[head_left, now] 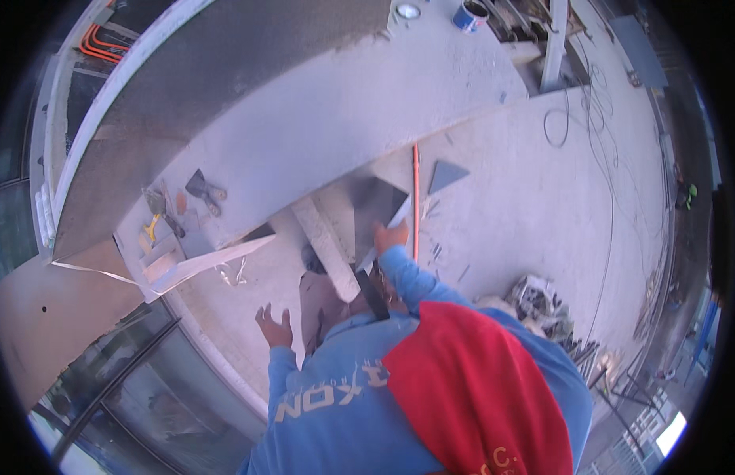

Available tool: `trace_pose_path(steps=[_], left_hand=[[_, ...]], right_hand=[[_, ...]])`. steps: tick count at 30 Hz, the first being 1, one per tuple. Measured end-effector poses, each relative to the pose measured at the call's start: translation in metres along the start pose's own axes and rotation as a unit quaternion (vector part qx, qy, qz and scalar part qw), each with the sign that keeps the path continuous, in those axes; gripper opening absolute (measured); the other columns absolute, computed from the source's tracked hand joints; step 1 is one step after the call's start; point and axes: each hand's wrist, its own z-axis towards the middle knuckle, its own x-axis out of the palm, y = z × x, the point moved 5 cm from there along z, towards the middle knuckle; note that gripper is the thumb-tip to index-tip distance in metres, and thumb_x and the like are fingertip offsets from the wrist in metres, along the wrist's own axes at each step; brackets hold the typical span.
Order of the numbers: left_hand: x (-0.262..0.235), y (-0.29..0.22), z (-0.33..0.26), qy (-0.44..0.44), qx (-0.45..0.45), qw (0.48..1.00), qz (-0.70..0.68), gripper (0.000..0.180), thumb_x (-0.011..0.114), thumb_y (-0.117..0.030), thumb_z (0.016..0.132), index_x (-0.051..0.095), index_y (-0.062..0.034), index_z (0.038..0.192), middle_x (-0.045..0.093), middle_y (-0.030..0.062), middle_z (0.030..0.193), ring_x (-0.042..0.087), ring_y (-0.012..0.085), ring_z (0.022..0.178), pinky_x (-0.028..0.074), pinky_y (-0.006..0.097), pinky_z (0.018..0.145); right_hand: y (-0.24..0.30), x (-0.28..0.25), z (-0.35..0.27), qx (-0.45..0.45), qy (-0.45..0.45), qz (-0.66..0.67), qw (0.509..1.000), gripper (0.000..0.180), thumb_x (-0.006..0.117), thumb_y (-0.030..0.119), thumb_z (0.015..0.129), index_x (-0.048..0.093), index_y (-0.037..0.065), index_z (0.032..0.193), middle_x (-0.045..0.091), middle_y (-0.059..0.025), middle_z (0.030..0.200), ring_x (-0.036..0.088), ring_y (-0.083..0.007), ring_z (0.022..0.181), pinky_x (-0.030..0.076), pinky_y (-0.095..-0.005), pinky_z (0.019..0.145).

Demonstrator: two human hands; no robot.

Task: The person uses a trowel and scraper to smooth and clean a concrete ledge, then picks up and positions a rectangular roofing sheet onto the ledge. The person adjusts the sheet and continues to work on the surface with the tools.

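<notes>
My right hand (392, 235) is closed around the lower right edge of a dark grey panel (374, 207), which stands tilted under the near edge of the pale curved counter (304, 127). My left hand (274, 324) is raised to the left with its fingers spread, holding nothing. Between the hands a rough pale beam (324, 247) slopes from beneath the counter toward my legs. A narrow dark strip (373, 294) lies close to my body. Part of the panel's lower end is hidden behind my right hand and forearm.
Putty knives (205, 190) and a yellow-handled tool (153, 228) lie on the counter's left end. An orange pipe (417, 198) stands right of the panel, near a triangular grey offcut (447, 175). A blue can (470, 16) sits far off; cables (601, 119) and a debris heap (539, 301) lie rightward.
</notes>
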Motion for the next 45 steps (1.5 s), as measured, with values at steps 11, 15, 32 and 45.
trace_pose_path(steps=[11,15,32,45], left_hand=[[-0.012,-0.103,0.022,-0.079,0.058,0.994,-0.051,0.044,0.078,-0.022,0.083,0.064,-0.0001,0.119,0.053,0.0248,0.128,0.052,0.0416,0.121,0.044,0.047,0.104],[-0.007,-0.124,0.019,-0.15,0.13,0.98,-0.028,0.039,0.08,-0.02,0.081,0.067,-0.0004,0.113,0.062,0.0206,0.114,0.06,0.0355,0.108,0.052,0.041,0.091],[0.178,-0.097,0.095,0.148,-0.004,0.976,-0.158,0.048,0.071,-0.043,0.088,0.071,-0.0008,0.11,0.073,0.0191,0.105,0.07,0.0351,0.1,0.054,0.042,0.089],[0.266,-0.093,0.158,0.258,-0.03,0.948,-0.182,0.04,0.068,-0.039,0.088,0.074,-0.0055,0.11,0.074,0.0189,0.104,0.071,0.0331,0.1,0.055,0.041,0.09]], right_hand=[[-0.024,-0.025,0.045,-0.002,0.055,-0.005,0.998,0.049,0.069,0.008,0.07,0.063,-0.004,0.117,0.072,-0.0216,0.104,0.07,-0.0358,0.097,0.054,-0.0422,0.088],[-0.044,-0.017,0.059,0.023,0.115,0.11,0.987,0.047,0.071,0.009,0.067,0.062,-0.009,0.109,0.071,-0.0178,0.093,0.069,-0.0279,0.083,0.056,-0.0387,0.074],[0.023,0.014,0.026,0.052,0.158,0.007,0.986,0.04,0.067,0.002,0.073,0.062,-0.003,0.112,0.071,-0.0136,0.096,0.07,-0.0232,0.083,0.055,-0.0359,0.073],[0.022,0.01,0.013,0.092,0.149,0.002,0.985,0.034,0.074,0.004,0.078,0.064,-0.004,0.108,0.071,-0.0111,0.102,0.069,-0.0238,0.088,0.055,-0.0366,0.079]])
